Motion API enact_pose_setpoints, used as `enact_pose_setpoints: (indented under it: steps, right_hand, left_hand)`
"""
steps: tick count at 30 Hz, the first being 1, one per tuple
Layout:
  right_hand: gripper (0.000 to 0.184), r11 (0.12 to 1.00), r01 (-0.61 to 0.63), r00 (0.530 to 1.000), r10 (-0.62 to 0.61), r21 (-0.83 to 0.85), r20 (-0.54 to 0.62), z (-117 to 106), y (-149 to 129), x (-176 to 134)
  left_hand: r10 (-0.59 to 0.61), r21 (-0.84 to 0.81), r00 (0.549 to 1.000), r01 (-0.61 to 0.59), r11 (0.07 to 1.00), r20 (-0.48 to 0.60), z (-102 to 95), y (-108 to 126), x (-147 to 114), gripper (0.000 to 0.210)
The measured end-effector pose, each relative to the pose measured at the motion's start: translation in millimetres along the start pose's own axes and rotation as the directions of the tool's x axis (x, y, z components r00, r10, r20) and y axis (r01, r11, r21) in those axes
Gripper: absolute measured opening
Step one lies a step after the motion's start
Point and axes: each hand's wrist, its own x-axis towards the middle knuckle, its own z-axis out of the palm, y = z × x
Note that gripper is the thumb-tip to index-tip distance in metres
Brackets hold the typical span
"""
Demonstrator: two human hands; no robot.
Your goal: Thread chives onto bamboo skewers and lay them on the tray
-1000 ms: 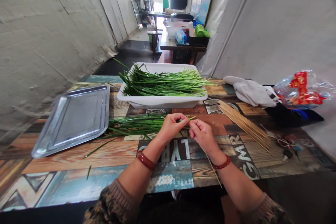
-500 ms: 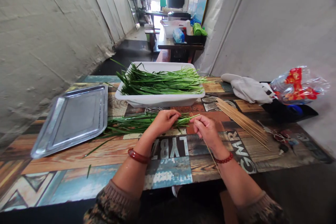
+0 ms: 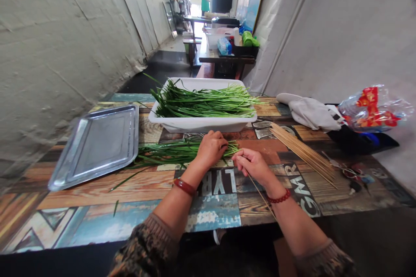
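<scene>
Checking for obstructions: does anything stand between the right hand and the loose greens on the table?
Nothing visible does: the loose greens reach close beside the right hand, which holds a thin stick.

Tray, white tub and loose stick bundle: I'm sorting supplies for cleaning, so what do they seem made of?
Tray: likely metal, shiny; silvery grey with bright highlights.
White tub: probably plastic, smooth; evenly coloured, rounded rim.
Stick bundle: wood or bamboo, apparently uncoated; pale tan.

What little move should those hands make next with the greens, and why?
Probably the left hand should pinch a green stalk or two and bring them to the thin stick: it is right at the loose green stalks, and the right hand holds the stick.
</scene>
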Motion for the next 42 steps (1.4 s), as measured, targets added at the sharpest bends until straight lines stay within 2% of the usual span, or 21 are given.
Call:
enact_pose_setpoints:
  steps: [3, 6, 10, 12, 14, 18, 21, 31, 42]
  right_hand:
    - [0.018, 1.000, -0.004, 1.000, 0.004, 0.002, -0.011, 0, -2, 0]
    - [0.019, 1.000, -0.002, 0.999, 0.003, 0.008, -0.039, -1, -4, 0]
    - [0.022, 0.999, 0.033, 0.995, -0.030, 0.036, -0.100, -2, -6, 0]
    - [0.022, 0.997, 0.059, 0.990, -0.053, 0.041, -0.132, -2, -7, -1]
    - [0.022, 0.995, 0.086, 0.984, -0.079, 0.042, -0.158, -2, -7, -1]
    - [0.025, 0.989, 0.144, 0.979, -0.140, 0.021, -0.148, -1, -5, -1]
    - [0.028, 0.985, 0.174, 0.978, -0.173, 0.001, -0.115, 0, -5, -2]
    - [0.029, 0.980, 0.198, 0.970, -0.197, -0.010, -0.144, 1, -1, -1]
    - [0.029, 0.978, 0.209, 0.968, -0.206, 0.007, -0.141, 3, 5, 0]
  left_hand:
    - [-0.029, 0.003, 1.000, 0.029, 1.000, 0.000, 0.6, 4, 1, 0.015]
    - [-0.058, -0.040, 0.997, 0.056, 0.998, -0.059, -3.2, 8, 2, 0.013]
    - [-0.198, -0.316, 0.963, 0.133, 0.939, -0.182, -9.6, 10, 3, 0.009]
    - [-0.280, -0.485, 0.945, 0.169, 0.858, -0.167, -11.3, 11, 2, 0.010]
    - [-0.304, -0.602, 0.945, 0.172, 0.779, -0.123, -11.9, 13, 2, 0.014]
    - [-0.310, -0.709, 0.949, 0.181, 0.681, -0.057, -12.4, 18, 2, 0.017]
    - [-0.334, -0.752, 0.942, 0.196, 0.630, -0.034, -14.2, 22, 2, 0.017]
    - [-0.345, -0.793, 0.938, 0.191, 0.579, -0.025, -16.0, 28, 1, 0.016]
    - [-0.301, -0.785, 0.951, 0.131, 0.606, -0.074, -15.3, 27, 0, 0.014]
